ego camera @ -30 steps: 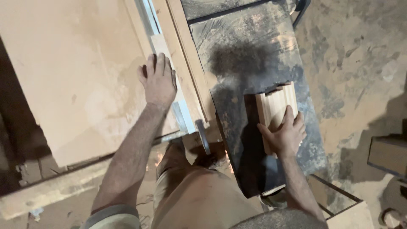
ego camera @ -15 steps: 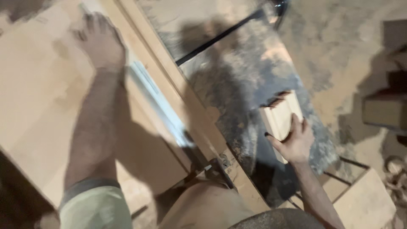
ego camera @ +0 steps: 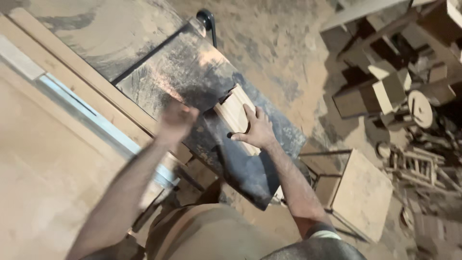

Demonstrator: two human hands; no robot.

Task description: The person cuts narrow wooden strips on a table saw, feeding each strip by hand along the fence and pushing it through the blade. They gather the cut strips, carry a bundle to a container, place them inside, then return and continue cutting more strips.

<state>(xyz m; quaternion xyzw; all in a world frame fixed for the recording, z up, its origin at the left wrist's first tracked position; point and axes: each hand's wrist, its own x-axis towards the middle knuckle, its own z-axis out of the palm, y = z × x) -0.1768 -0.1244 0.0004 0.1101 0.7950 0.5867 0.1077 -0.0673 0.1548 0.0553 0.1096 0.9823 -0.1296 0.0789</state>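
My right hand (ego camera: 257, 129) lies on a stack of light wooden pieces (ego camera: 234, 111) that rests on the dark, dusty metal machine table (ego camera: 192, 72). Its fingers curl over the near end of the stack. My left hand (ego camera: 175, 120) is blurred in mid-air over the table, just left of the wooden pieces, with nothing in it; its fingers are too smeared to read. A large pale board (ego camera: 43, 168) fills the left side, beside a wooden rail with a shiny metal strip (ego camera: 91, 120).
A wooden stool with a metal frame (ego camera: 361, 192) stands to the right of my legs. Offcuts, blocks and a round wooden disc (ego camera: 420, 108) lie heaped at the far right on the sawdust-covered floor (ego camera: 288, 43). A black handle (ego camera: 208, 21) sticks up at the table's far end.
My left hand has left the large pale board and swung right towards the wooden pieces. The view has swung right, and my right hand stays on the stack.
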